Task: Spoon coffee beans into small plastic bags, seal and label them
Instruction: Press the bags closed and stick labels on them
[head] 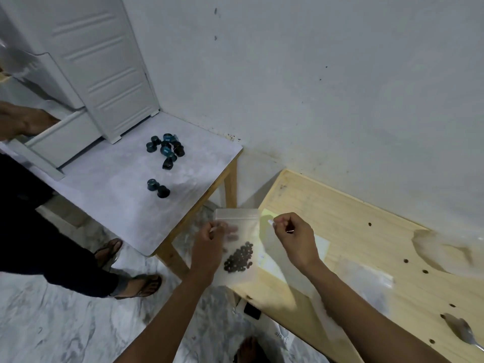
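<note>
A small clear zip bag (237,224) hangs upright in the air over the left end of the wooden table (366,247). Dark coffee beans (239,258) lie in its lower part. My left hand (209,247) grips the bag's left side, fingers showing through the plastic behind it. My right hand (294,238) pinches a small white piece (271,222) just right of the bag's top edge; what it is cannot be told. A metal spoon (465,334) lies on the table at the far right.
More clear plastic bags (366,279) and yellowish paper sheets (267,216) lie on the wooden table, with loose beans scattered about. A grey-topped side table (125,205) to the left carries several dark coffee capsules (166,149). Another person's sandalled feet (138,284) stand at left.
</note>
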Demonstrator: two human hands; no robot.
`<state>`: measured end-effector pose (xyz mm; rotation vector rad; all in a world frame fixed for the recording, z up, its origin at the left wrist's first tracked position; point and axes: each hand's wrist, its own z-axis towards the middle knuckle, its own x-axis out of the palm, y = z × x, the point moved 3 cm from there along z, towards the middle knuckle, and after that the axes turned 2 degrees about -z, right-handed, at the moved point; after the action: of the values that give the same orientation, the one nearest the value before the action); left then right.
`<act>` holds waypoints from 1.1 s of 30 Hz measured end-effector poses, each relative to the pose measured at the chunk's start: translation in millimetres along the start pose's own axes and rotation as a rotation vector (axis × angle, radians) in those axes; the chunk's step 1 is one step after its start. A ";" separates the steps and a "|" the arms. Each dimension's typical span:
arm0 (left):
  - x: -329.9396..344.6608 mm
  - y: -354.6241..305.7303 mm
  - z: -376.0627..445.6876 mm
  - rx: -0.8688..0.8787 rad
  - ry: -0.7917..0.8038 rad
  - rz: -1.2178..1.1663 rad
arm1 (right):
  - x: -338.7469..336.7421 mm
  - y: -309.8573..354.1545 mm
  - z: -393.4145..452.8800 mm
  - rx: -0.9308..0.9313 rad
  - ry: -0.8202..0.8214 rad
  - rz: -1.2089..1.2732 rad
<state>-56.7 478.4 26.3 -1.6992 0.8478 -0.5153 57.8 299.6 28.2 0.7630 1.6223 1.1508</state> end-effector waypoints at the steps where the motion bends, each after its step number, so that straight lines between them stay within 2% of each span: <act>1: 9.2 -4.6 0.4 0.011 0.022 -0.004 | -9.1 6.5 -1.8 -0.013 -0.040 0.035; 3: 27.5 -12.5 0.6 0.036 0.048 -0.004 | -24.2 18.6 -5.9 -0.026 -0.074 0.080; 8: 73.4 -24.3 -2.0 0.056 0.099 0.024 | -46.1 34.3 -18.1 -0.054 -0.039 0.076; 15: 117.8 -46.1 -17.7 0.166 0.193 0.042 | -71.2 35.8 -28.3 -0.054 -0.137 0.032; 27: 139.2 -51.1 -30.3 0.199 0.287 0.013 | -91.8 34.3 -35.8 -0.056 -0.233 -0.020; 33: 138.4 -51.8 -33.4 0.210 0.418 0.005 | -95.5 37.0 -38.6 -0.094 -0.240 -0.038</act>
<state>23.4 358.9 73.8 -1.4163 1.0529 -0.9433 51.9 216.6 99.3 0.7741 1.3685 1.0575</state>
